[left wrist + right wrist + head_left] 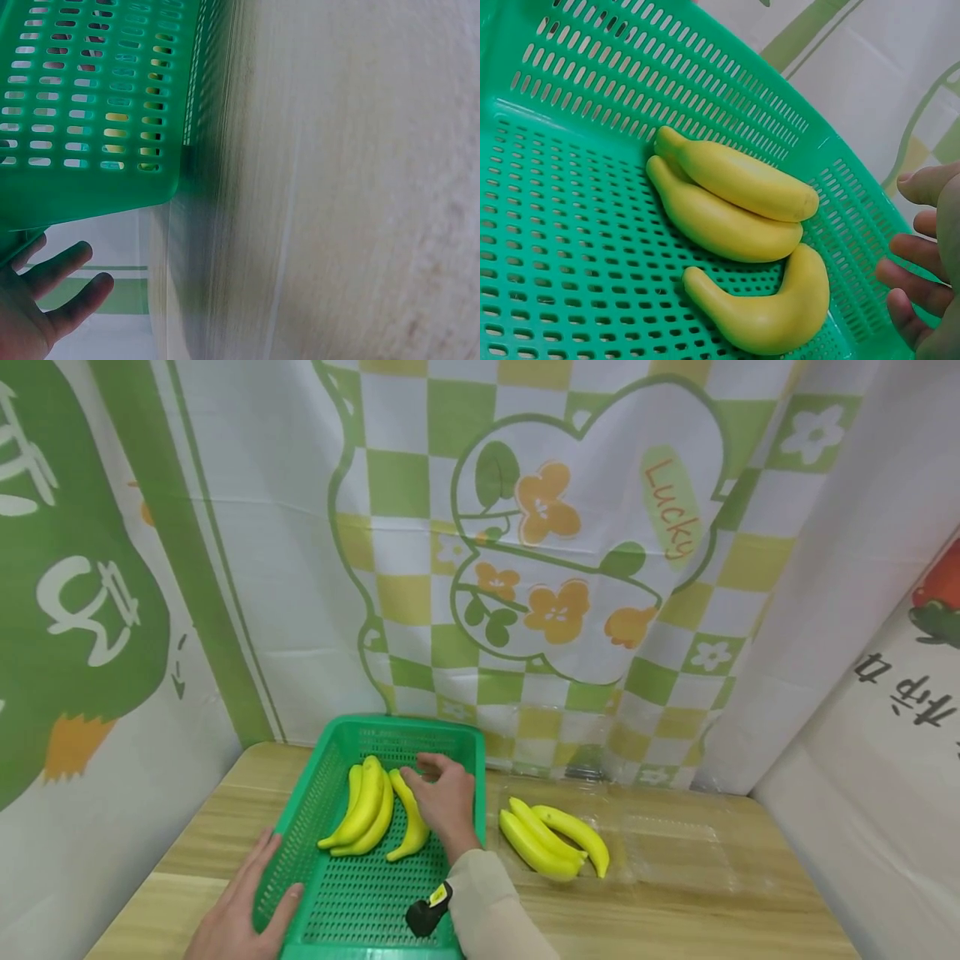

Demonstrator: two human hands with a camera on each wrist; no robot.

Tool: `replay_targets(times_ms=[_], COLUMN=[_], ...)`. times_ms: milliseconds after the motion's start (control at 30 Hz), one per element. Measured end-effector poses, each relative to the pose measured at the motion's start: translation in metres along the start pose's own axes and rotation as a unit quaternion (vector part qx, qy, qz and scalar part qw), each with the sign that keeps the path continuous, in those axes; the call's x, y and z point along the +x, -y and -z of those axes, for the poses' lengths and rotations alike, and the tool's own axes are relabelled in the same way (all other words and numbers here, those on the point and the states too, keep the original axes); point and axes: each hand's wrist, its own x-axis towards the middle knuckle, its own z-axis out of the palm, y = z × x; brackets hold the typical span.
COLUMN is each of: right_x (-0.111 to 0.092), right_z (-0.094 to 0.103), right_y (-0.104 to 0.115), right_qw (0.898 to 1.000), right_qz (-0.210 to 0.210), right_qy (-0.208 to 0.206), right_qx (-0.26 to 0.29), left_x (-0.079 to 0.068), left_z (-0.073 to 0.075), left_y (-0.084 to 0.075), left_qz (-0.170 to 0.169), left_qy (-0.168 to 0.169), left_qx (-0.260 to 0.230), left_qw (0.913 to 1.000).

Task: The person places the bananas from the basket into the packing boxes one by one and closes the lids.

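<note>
A green plastic basket [360, 902] with slotted walls sits on the wooden table. Inside, some yellow bananas [367, 806] lie side by side toward the left, with a single banana [411, 818] to their right. My right hand [446, 797] is over the basket's right part beside that single banana; its loosely bent fingers [915, 289] hold nothing in the right wrist view. At the left rim, my left hand [243, 906] rests with its thumb on the inner side and its fingers along the outside. Those fingers [60, 274] are extended and spread in the left wrist view.
To the right of the basket, three more bananas [551, 839] lie in a clear plastic tray [667, 843]. The wooden table [637, 927] backs onto a checkered, printed curtain [405, 543]. Printed white sheets stand at both sides. A black device [427, 914] is at my right wrist.
</note>
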Motion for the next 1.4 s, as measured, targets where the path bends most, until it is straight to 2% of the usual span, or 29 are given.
replay_targets(times_ms=[300, 467, 733, 1000, 1200, 1400], right_x=[0.0022, 0.0034, 0.0062, 0.0070, 0.0055, 0.0053], right_z=[-0.0021, -0.0017, -0.0022, -0.0089, -0.0096, -0.0102], right_y=[-0.0016, -0.0015, -0.0030, -0.0082, -0.0084, -0.0102], right_qw=[1.000, 0.999, 0.995, 0.983, 0.974, 0.963], right_qz=[-0.012, -0.020, -0.035, -0.046, -0.048, -0.044], right_qy=[0.004, 0.002, 0.024, 0.083, 0.105, 0.127], right_qx=[-0.017, -0.040, -0.085, -0.155, -0.196, -0.235], left_x=[-0.0016, -0.0007, 0.0017, 0.0009, 0.0011, 0.0004], left_z=[0.0011, 0.0019, 0.0022, 0.0045, 0.0054, 0.0056], left_y=[-0.0002, -0.0011, -0.0023, 0.0002, -0.0016, -0.0022], left_qz=[0.000, 0.008, 0.013, 0.006, 0.017, 0.018], left_qy=[0.000, 0.013, 0.030, 0.027, 0.036, 0.031], left_qx=[0.001, 0.002, -0.002, 0.001, 0.002, 0.000], left_qw=[1.0000, 0.9999, 0.9995, 0.9996, 0.9992, 0.9994])
